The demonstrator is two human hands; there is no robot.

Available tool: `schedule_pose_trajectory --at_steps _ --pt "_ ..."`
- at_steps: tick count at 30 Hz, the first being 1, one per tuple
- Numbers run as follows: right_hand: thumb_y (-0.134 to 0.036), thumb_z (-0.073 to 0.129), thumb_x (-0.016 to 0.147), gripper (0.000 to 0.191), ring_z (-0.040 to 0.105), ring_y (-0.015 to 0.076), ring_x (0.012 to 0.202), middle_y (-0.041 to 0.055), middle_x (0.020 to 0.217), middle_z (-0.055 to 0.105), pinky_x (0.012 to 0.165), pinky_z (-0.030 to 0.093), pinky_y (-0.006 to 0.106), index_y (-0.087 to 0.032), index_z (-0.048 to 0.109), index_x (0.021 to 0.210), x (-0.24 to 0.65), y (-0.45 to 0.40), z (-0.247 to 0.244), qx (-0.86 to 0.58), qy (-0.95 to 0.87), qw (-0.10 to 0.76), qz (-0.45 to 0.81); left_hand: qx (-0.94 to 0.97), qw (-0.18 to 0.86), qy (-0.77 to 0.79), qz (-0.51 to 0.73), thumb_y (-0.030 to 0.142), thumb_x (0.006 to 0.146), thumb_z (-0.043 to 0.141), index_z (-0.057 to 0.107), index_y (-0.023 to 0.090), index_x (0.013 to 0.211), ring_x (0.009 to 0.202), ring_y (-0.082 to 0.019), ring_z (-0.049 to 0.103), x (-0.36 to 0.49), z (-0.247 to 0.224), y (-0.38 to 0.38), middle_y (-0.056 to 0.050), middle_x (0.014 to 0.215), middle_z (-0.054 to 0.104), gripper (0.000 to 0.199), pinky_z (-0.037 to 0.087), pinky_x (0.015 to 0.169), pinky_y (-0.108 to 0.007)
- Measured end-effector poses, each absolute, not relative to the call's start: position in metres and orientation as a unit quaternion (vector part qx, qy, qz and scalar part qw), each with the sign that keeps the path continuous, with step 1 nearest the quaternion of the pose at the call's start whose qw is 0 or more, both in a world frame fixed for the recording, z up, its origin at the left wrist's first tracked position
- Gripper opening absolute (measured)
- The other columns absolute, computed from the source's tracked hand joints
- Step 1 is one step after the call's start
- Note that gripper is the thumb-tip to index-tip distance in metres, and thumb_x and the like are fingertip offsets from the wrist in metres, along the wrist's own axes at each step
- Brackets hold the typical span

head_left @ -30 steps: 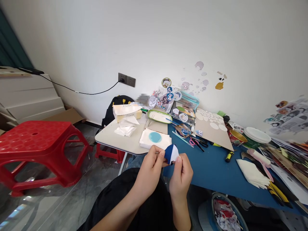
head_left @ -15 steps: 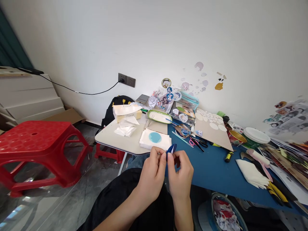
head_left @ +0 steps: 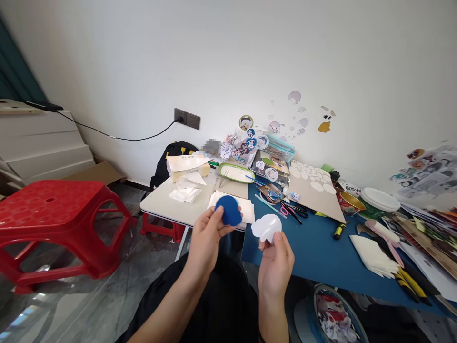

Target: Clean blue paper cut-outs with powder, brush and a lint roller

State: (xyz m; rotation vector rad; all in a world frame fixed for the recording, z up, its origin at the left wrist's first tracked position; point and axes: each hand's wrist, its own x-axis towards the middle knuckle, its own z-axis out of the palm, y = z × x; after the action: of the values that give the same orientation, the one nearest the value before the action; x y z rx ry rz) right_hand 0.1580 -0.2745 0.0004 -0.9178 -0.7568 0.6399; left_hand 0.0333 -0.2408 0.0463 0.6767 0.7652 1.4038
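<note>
Left hand (head_left: 204,238) pinches blue disc (head_left: 229,210); right hand (head_left: 276,262) pinches white cutout (head_left: 267,226); tissues (head_left: 247,209) just beyond left hand.

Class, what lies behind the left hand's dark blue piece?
Edges of a white sheet stack show; its middle, covered by the dark blue piece and left hand, cannot be seen.

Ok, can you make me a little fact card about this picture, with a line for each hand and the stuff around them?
Left hand: pinches a dark blue piece
Right hand: holds a glossy white piece
Pieces: apart from each other
Behind the blue piece: white stack, partly hidden
Farther back: green-rimmed tray
On the blue surface: pink-handled scissors
Floor, left: red stool
</note>
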Motion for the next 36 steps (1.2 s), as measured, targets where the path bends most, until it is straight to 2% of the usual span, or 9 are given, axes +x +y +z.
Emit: schedule_pose_trajectory --at_steps 4,6,10,15,19,24,27,32,36 --pt "-0.039 0.055 0.088 0.030 0.043 0.0117 0.055 -0.0026 0.060 0.046 0.051 0.036 0.024 -0.017 0.056 0.068 0.164 -0.275 0.001 -0.455 -0.352 0.775 0.260 0.300 0.639 0.317 0.633 0.038 0.078 0.067 0.064 0.015 0.089 0.082 -0.021 0.069 0.019 0.049 -0.236 -0.004 0.078 0.072 0.025 0.055 0.076 -0.032" --pt "-0.038 0.054 0.089 0.025 0.045 0.0124 0.059 -0.0017 0.067 0.049 0.054 0.038 0.024 -0.018 0.058 0.075 0.161 -0.278 0.005 -0.495 -0.388 0.751 0.202 0.346 0.665 0.311 0.585 0.036 0.079 0.067 0.066 0.017 0.086 0.089 -0.022 0.068 0.016 0.050 -0.241 -0.005 0.082 0.073 0.020 0.053 0.080 -0.032" --pt "-0.030 0.050 0.093 0.016 0.052 0.0164 0.082 0.0032 0.089 0.054 0.071 0.043 0.028 -0.019 0.059 0.088 0.152 -0.285 0.016 -0.532 -0.502 0.671 0.120 0.406 0.756 0.264 0.441 0.030 0.078 0.067 0.069 0.017 0.078 0.103 -0.026 0.062 0.021 0.051 -0.253 -0.007 0.093 0.073 0.013 0.047 0.089 -0.032" --pt "-0.033 0.054 0.090 0.014 0.050 0.0205 0.099 0.0063 0.103 0.049 0.079 0.043 0.031 -0.020 0.060 0.089 0.152 -0.288 0.020 -0.527 -0.547 0.633 0.151 0.364 0.818 0.173 0.410 0.023 0.084 0.058 0.072 0.017 0.082 0.114 -0.026 0.057 0.021 0.050 -0.249 -0.009 0.098 0.073 0.015 0.045 0.095 -0.033" --pt "-0.042 0.051 0.090 0.025 0.050 0.0211 0.100 0.0058 0.106 0.050 0.079 0.042 0.031 -0.022 0.064 0.098 0.157 -0.288 0.019 -0.494 -0.584 0.622 0.168 0.309 0.839 0.153 0.421 0.019 0.083 0.055 0.074 0.015 0.085 0.111 -0.025 0.060 0.016 0.049 -0.241 -0.007 0.096 0.074 0.019 0.045 0.097 -0.034" --pt "-0.035 0.055 0.089 0.018 0.052 0.0184 0.092 0.0041 0.104 0.055 0.077 0.042 0.031 -0.024 0.062 0.102 0.168 -0.279 0.023 -0.549 -0.525 0.636 0.133 0.302 0.863 0.122 0.386 0.017 0.085 0.051 0.072 0.013 0.083 0.107 -0.025 0.063 0.014 0.050 -0.241 -0.010 0.100 0.073 0.022 0.046 0.096 -0.035" --pt "-0.034 0.060 0.086 0.013 0.052 0.0189 0.091 0.0046 0.102 0.055 0.074 0.042 0.031 -0.022 0.065 0.089 0.175 -0.276 0.028 -0.558 -0.531 0.616 0.165 0.295 0.869 0.120 0.378 0.015 0.086 0.051 0.072 0.012 0.089 0.099 -0.023 0.065 0.015 0.049 -0.242 -0.010 0.097 0.073 0.022 0.050 0.092 -0.034" --pt "-0.033 0.070 0.079 0.018 0.050 0.0167 0.085 0.0023 0.090 0.052 0.070 0.041 0.028 -0.020 0.063 0.068 0.177 -0.276 0.024 -0.498 -0.451 0.692 0.265 0.237 0.887 0.130 0.374 0.013 0.086 0.050 0.071 0.012 0.082 0.078 -0.019 0.069 0.017 0.043 -0.239 -0.007 0.085 0.074 0.022 0.054 0.084 -0.038" --pt "-0.039 0.080 0.067 0.025 0.049 0.0133 0.078 0.0009 0.085 0.054 0.067 0.041 0.025 -0.019 0.065 0.068 0.182 -0.270 0.014 -0.436 -0.287 0.785 0.332 0.219 0.876 0.172 0.395 0.018 0.090 0.044 0.071 0.006 0.093 0.104 -0.026 0.065 0.018 0.041 -0.234 -0.016 0.108 0.071 0.030 0.051 0.094 -0.038"
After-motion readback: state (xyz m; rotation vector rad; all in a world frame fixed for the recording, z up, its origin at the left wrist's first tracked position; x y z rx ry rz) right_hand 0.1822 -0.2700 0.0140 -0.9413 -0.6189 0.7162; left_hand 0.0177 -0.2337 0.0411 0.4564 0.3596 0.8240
